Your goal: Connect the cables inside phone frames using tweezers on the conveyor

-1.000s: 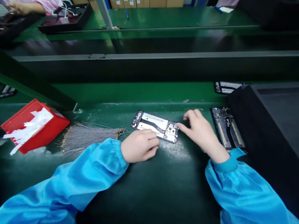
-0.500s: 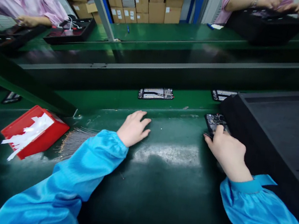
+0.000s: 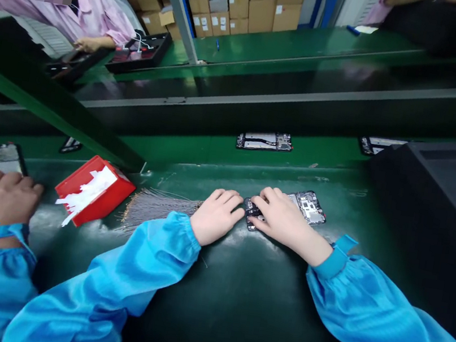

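Two hands meet at frame centre: right hand [image 3: 279,217] flat on an opened phone [image 3: 306,207] on the table [image 3: 261,290], left hand [image 3: 217,217] loosely curled, empty; steady, even pressure seems wise.

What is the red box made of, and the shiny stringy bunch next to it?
The red box looks like glossy plastic: bright, even colour, smooth sides; white paper-like strips lie in it. The bunch looks like fine metal wires: thin grey strands with a glint, coppery at the fanned end. It lies by the left hand.
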`<state>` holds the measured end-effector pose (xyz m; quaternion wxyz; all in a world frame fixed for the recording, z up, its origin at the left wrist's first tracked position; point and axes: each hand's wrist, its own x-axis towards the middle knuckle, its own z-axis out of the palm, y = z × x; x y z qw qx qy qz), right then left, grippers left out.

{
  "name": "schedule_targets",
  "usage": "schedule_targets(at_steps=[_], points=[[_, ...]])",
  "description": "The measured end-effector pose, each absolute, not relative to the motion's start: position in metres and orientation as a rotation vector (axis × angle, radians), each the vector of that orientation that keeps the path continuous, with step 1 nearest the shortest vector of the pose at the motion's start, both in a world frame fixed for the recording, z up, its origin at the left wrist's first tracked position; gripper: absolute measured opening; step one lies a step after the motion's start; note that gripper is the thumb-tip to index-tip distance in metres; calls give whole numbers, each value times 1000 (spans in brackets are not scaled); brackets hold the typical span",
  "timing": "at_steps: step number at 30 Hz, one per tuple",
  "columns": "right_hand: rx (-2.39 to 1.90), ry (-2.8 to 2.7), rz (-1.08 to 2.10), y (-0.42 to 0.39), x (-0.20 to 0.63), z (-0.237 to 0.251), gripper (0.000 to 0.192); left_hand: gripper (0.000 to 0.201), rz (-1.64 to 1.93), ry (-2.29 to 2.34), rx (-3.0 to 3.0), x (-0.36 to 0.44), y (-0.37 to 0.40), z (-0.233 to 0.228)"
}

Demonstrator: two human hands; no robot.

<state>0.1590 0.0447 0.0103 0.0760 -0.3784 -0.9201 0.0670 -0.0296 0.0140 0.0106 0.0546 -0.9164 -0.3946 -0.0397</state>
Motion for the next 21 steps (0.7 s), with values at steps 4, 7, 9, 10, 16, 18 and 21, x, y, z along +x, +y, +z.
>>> schedule_targets(at_steps=[4,7,9,10,16,18,21], points=[[-1230,-2567,181,47,167,1,23,11,-70,-1191,-2751,-16,21,6],[-1130,-2300,393,48,170,2,10,11,-132,-1346,-2729,-11,23,2],[-1016,-2117,614,47,170,4,12,12,-185,-1430,-2718,-8,21,-2],[-969,-2055,714,47,169,4,13,12,-204,-1457,-2714,-8,19,-4],[-907,-2015,940,45,173,-2,8,18,-340,-1543,-2697,-6,12,-14],[-932,-2011,914,44,175,-4,6,18,-372,-1576,-2705,-6,12,-14],[-1014,-1962,881,43,177,-3,8,17,-389,-1634,-2695,-6,13,-12]])
